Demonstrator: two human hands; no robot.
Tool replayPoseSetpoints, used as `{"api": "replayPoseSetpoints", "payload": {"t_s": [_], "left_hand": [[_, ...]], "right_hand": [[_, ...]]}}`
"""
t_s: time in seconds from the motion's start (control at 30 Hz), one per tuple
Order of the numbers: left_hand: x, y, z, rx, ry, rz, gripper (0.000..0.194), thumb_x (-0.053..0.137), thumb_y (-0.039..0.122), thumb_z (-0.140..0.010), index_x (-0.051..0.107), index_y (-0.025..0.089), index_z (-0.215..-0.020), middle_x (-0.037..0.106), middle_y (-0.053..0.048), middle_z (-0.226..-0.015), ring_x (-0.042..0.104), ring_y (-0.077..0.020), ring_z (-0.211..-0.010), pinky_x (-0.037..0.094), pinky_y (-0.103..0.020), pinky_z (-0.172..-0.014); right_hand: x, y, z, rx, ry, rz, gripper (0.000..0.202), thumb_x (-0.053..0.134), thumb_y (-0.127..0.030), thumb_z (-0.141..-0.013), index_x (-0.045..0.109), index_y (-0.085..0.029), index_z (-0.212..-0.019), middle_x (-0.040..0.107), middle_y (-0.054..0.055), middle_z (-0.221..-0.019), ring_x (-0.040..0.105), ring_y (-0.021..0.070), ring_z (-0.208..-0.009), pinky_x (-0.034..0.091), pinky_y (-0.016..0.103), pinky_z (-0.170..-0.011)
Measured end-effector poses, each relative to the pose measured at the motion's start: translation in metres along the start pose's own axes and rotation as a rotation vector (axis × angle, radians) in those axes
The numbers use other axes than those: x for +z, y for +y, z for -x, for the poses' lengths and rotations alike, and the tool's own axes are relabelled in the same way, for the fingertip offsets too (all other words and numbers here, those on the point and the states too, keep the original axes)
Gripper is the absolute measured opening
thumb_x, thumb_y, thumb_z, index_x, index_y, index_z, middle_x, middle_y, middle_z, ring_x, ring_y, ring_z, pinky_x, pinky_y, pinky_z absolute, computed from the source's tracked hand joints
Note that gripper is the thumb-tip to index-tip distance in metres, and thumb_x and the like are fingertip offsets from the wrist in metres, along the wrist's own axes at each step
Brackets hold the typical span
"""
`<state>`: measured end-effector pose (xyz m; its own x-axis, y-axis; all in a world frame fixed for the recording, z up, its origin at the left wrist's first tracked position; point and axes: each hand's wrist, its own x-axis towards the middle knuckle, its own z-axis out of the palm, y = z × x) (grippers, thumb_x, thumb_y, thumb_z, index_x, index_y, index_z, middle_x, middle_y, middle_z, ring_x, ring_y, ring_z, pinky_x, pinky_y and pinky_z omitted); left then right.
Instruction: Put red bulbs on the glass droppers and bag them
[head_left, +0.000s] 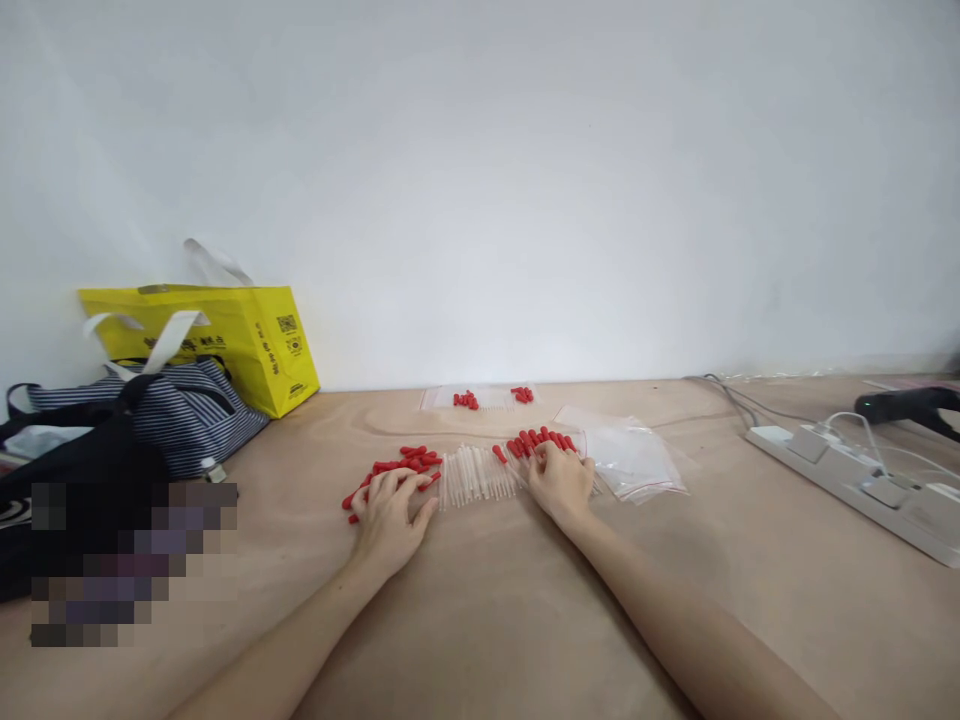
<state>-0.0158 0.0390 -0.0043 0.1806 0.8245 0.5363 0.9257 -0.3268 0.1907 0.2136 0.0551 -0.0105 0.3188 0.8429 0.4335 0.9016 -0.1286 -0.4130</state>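
Observation:
Several clear thin tubes (474, 474) lie side by side in the middle of the table. To their left is a loose pile of red rubber bulbs (409, 459), with my left hand (391, 510) over its near side. The left fingers are spread and bent, and a red bulb lies by the fingertips. On the right, my right hand (561, 482) rests with curled fingers at a row of red-topped droppers (534, 438). Its fingertips are partly hidden, so I cannot make out what they hold. One red bulb (499, 454) sits at the tubes' right end.
Clear zip bags (637, 460) lie right of the droppers. A filled bag (495, 399) is near the wall. At left stand a yellow bag (277, 350) and a striped bag (202, 425); at right, a white power strip (847, 485) with plugs and cables.

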Motion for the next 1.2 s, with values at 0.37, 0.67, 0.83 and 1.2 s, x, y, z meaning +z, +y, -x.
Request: {"api": "replayPoseSetpoints", "payload": {"t_s": [0.37,0.67,0.83,1.2], "left_hand": [[0.002,-0.005,-0.005,0.025,-0.025,-0.115,0.016,0.05,0.026,-0.076,0.058,0.024,-0.089,0.061,-0.004,-0.1,0.048,-0.024,-0.096,0.026,-0.041,-0.077],[0.006,-0.006,-0.009,0.031,-0.005,-0.179,0.015,0.048,0.026,-0.078,0.061,0.022,-0.083,0.064,-0.005,-0.091,0.049,-0.0248,-0.091,0.024,-0.043,-0.077],[0.004,-0.004,-0.011,0.029,-0.016,-0.156,0.011,0.046,0.022,-0.078,0.057,0.021,-0.077,0.066,-0.003,-0.084,0.051,-0.0238,-0.087,0.023,-0.043,-0.078],[0.003,-0.005,-0.009,0.017,0.009,-0.148,0.013,0.044,0.021,-0.078,0.056,0.02,-0.084,0.066,-0.004,-0.088,0.053,-0.0233,-0.089,0.022,-0.044,-0.082]], "right_hand": [[0.003,0.001,-0.001,-0.037,-0.009,0.048,0.017,0.044,-0.028,-0.077,0.059,-0.019,-0.075,0.064,0.004,-0.08,0.054,0.0199,-0.082,0.022,0.034,-0.073],[0.0,-0.013,0.003,-0.209,-0.068,0.129,0.026,0.046,-0.037,-0.077,0.063,-0.018,-0.073,0.061,0.008,-0.085,0.051,0.0225,-0.085,0.021,0.037,-0.077],[0.003,-0.02,0.004,-0.234,-0.138,0.198,0.034,0.039,-0.033,-0.081,0.066,-0.013,-0.077,0.062,0.014,-0.087,0.051,0.0243,-0.086,0.023,0.038,-0.077],[-0.011,-0.006,-0.014,-0.027,-0.102,0.188,0.034,0.036,-0.032,-0.081,0.065,-0.014,-0.078,0.062,0.013,-0.09,0.052,0.0253,-0.088,0.025,0.038,-0.076]]}}
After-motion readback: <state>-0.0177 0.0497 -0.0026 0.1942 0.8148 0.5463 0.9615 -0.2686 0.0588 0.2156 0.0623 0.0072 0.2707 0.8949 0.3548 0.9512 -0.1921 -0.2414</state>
